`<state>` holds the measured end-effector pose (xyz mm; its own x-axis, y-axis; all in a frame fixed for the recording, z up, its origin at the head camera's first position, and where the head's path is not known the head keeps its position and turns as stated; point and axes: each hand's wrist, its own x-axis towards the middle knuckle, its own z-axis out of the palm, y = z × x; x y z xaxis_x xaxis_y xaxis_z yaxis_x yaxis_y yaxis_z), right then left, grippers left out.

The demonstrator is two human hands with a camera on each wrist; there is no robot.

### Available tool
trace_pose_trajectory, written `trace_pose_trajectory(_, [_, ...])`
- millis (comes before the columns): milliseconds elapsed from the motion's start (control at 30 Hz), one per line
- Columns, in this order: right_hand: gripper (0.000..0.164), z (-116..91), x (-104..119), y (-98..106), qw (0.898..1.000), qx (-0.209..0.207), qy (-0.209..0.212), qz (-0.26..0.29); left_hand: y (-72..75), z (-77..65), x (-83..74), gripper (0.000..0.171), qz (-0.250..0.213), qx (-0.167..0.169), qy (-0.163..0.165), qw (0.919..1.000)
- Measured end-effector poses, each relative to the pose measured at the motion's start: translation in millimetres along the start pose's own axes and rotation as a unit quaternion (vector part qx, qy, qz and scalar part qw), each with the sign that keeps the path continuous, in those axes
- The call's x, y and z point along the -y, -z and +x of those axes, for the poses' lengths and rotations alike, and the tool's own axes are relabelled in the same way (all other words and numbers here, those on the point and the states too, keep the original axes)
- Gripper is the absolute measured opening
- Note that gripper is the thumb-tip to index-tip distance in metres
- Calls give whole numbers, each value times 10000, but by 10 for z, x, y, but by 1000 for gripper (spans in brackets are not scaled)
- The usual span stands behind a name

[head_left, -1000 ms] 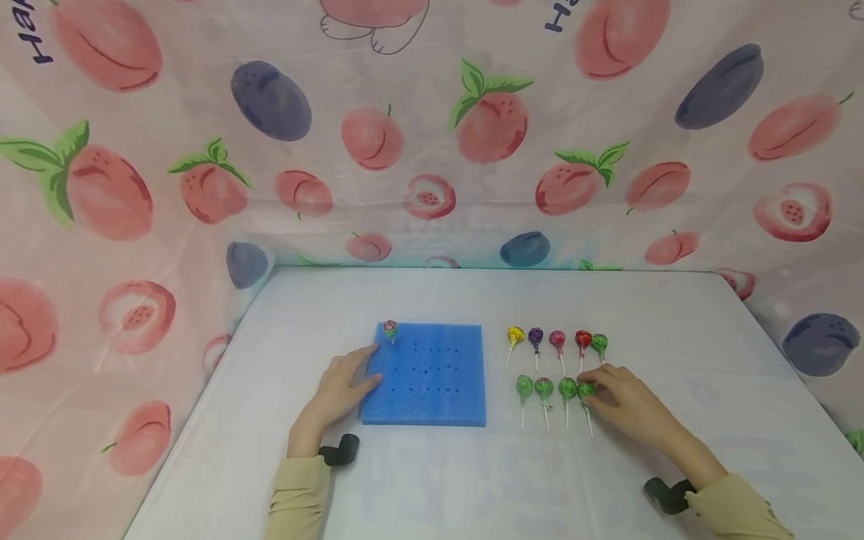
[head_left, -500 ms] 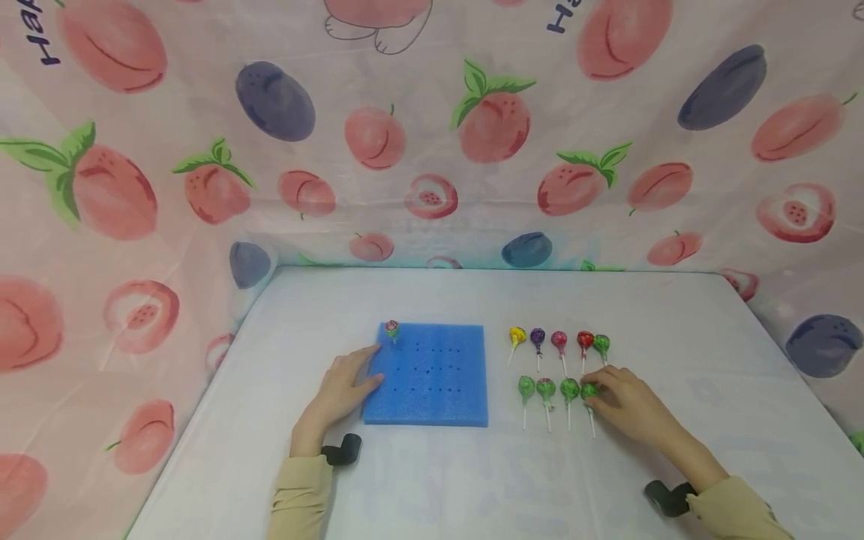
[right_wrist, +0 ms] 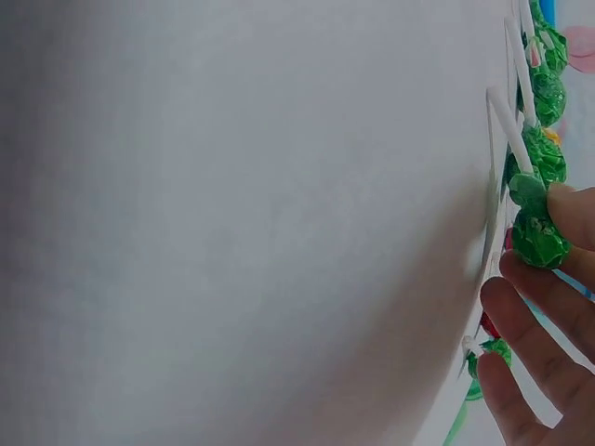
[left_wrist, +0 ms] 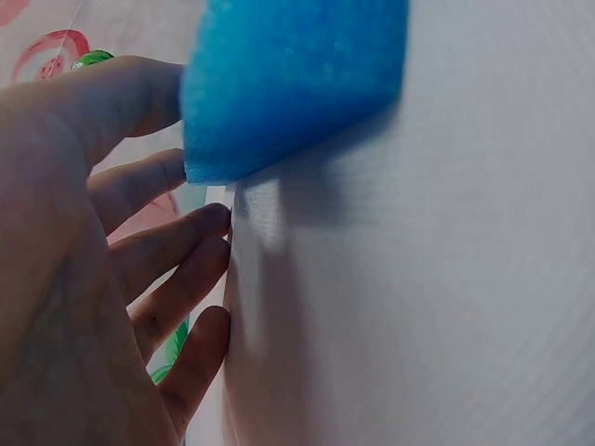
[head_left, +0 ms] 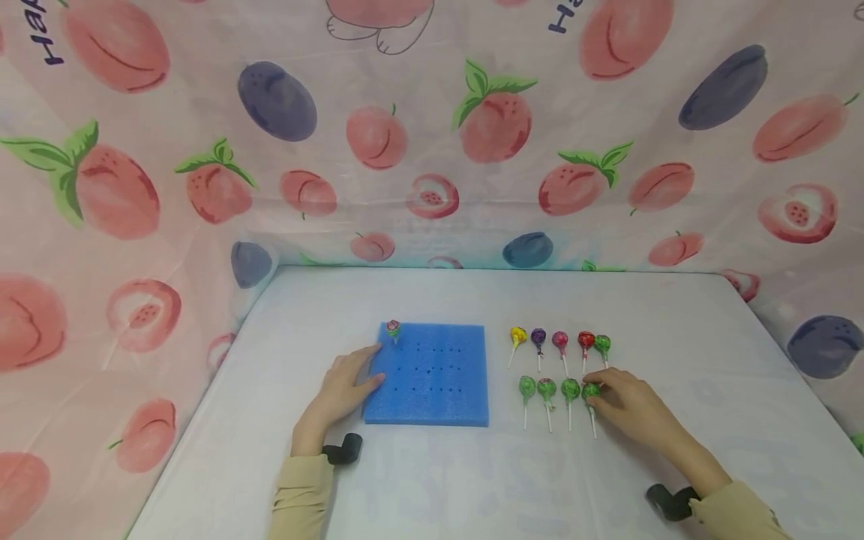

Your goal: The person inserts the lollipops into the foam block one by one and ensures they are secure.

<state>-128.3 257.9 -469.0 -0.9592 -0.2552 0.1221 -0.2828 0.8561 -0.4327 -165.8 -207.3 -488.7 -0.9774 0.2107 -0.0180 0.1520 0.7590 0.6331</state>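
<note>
My left hand (head_left: 343,386) rests at the left edge of a blue foam block (head_left: 432,409) with rows of small holes; its fingers are relaxed and spread, thumb and index touching the foam. A red-and-green wrapped lollipop (head_left: 393,328) stands upright at the block's far left corner. My right hand (head_left: 628,401) pinches the head of a green lollipop (head_left: 590,391) between thumb and index finger, at the right end of the near row. In the right wrist view that green lollipop (right_wrist: 539,240) lies between thumb and finger, its white stick near the table.
Beside the held one lie several green-wrapped lollipops (head_left: 546,388). The far row has yellow (head_left: 517,335), purple (head_left: 538,336), pink (head_left: 560,340), red (head_left: 586,340) and green (head_left: 602,343) lollipops. A fruit-print curtain (head_left: 432,150) rises behind the white table (head_left: 432,480).
</note>
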Motion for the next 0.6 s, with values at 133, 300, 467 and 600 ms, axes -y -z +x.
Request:
trace_pose_trajectory(133, [30,-8,31,18,9998,57,-118,119,-3,4,0,59,18,51,69,10000])
trace_pose_trajectory(300, [33,-14,60,36,9994,54,-253,223,-3,16,6,59,41,140,128,9998])
trace_pose_trajectory(467, [34,-33,98,46,9987,26,-400,303,-4,11,4,59,30,127,125,9998])
trace_pose_trajectory(600, [34,-47,125,55,9986,-48,-380,356,-2,5,-1,59,34,106,111,9999])
